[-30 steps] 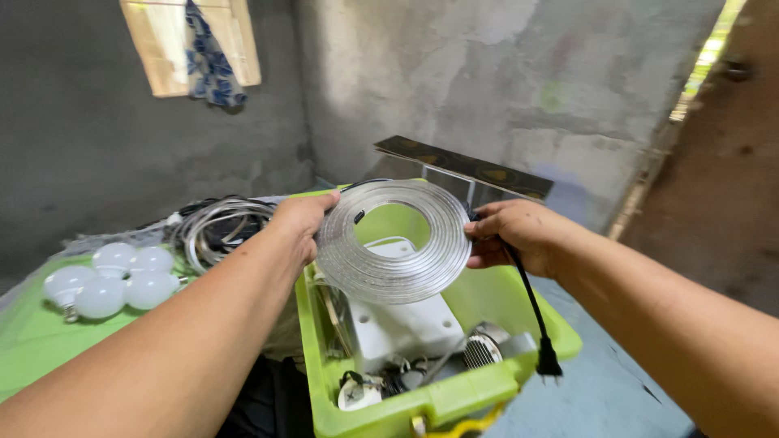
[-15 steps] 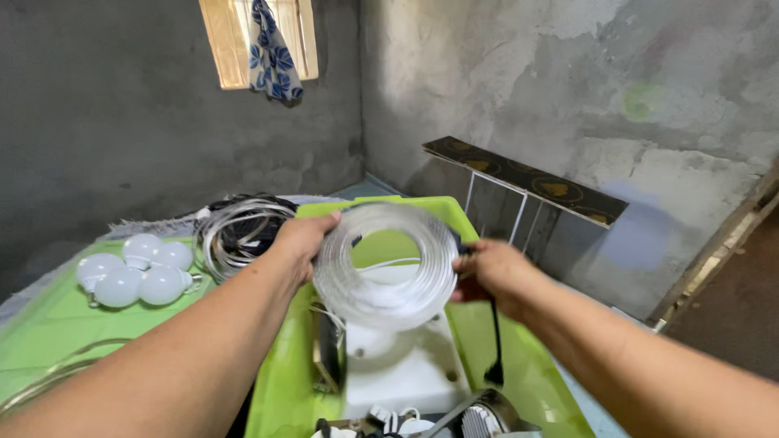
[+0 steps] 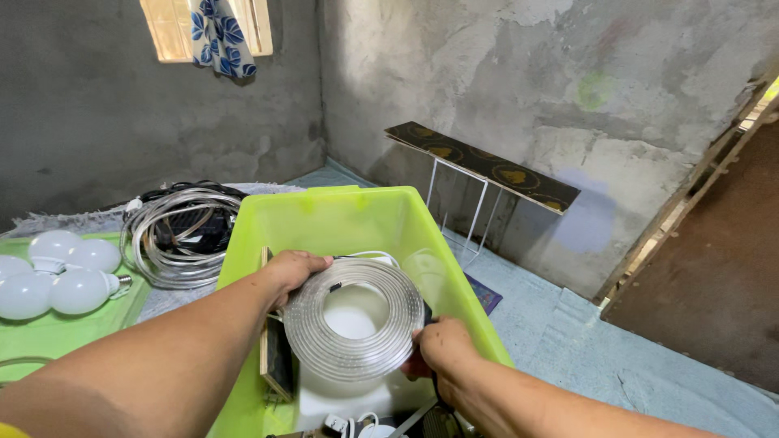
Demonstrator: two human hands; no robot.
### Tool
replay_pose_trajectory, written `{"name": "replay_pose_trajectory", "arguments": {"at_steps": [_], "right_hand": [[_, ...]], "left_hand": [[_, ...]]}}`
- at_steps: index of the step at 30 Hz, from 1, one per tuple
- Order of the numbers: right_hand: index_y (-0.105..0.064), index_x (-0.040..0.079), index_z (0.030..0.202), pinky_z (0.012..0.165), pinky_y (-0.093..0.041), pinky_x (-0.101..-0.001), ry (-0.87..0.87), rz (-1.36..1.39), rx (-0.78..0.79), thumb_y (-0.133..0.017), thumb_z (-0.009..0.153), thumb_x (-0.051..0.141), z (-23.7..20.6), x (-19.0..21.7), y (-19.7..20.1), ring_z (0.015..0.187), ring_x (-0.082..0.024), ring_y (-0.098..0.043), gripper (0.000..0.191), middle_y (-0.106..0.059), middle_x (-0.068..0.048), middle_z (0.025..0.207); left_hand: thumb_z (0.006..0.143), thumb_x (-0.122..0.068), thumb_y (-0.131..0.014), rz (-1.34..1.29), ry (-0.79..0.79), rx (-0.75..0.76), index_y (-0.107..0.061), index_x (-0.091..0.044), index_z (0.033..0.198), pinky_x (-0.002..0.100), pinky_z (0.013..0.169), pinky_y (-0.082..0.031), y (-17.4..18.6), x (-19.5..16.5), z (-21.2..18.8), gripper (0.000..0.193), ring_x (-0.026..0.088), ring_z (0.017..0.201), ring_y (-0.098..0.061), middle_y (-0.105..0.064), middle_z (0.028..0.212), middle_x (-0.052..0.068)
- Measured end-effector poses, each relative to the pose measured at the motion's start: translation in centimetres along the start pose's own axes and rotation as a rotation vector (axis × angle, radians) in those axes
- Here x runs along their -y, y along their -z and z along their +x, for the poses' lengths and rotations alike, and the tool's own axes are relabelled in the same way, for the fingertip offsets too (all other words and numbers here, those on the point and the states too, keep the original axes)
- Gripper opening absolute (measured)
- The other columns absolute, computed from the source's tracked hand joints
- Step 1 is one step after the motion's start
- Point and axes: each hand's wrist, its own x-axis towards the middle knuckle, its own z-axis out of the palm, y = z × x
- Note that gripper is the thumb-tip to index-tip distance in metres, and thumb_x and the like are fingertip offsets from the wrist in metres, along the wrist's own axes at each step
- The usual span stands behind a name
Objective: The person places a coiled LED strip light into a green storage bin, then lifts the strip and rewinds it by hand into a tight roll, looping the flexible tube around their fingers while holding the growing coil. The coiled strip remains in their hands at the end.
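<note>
While my left hand (image 3: 294, 269) and right hand (image 3: 441, 345) clamp opposite edges, the clear coiled strip (image 3: 353, 328) sits inside the lime-green bin (image 3: 324, 219). White bulbs (image 3: 61, 272) and a cable bundle (image 3: 174, 227) lie left of it.

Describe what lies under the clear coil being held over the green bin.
Under the coil, held by the left hand and right hand, a white object shows inside the green bin; the coil hides its top.

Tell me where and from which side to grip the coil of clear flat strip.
Grip the coil of clear flat strip by its outer band at opposite edges, as the left hand and right hand do. It faces up, tilted, over the lime-green plastic bin; come from its sides.
</note>
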Motion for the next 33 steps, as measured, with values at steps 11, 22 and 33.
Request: {"name": "replay_pose_trajectory", "arguments": {"at_steps": [11,22,33], "right_hand": [[-0.068,-0.01,0.089,0.054,-0.059,-0.0478,-0.185,-0.066,-0.059,-0.044,0.098,0.006,3.0,-3.0,0.5,0.057,-0.036,-0.064,0.031,-0.069,-0.024,0.081],[-0.069,-0.005,0.093,0.054,-0.059,-0.0497,-0.21,-0.025,-0.113,-0.046,0.1,0.01,4.6,-3.3,-0.1,0.062,-0.033,-0.066,0.028,-0.07,-0.022,0.089],[-0.074,-0.01,0.094,0.06,-0.054,-0.054,-0.011,-0.828,0.083,-0.061,0.086,0.004,6.0,-4.3,0.5,0.065,-0.032,-0.069,0.021,-0.07,-0.024,0.077]], "left_hand": [[0.089,-0.044,-0.073,0.846,-0.16,-0.241,-0.082,-0.02,0.107,0.039,0.095,-0.053,-3.7,3.1,1.8,0.031,0.028,0.106,-0.071,-0.077,0.116,0.011],[0.099,-0.065,-0.034,1.165,-0.385,-0.276,-0.032,-0.031,0.156,0.065,0.119,-0.001,-9.6,9.8,0.9,0.066,0.038,0.153,-0.006,-0.015,0.168,0.005],[0.096,-0.069,-0.034,1.297,-0.292,-0.145,-0.025,-0.037,0.159,0.067,0.119,0.005,-9.9,8.9,-1.4,0.071,0.035,0.156,0.005,-0.005,0.171,0.002]]}}
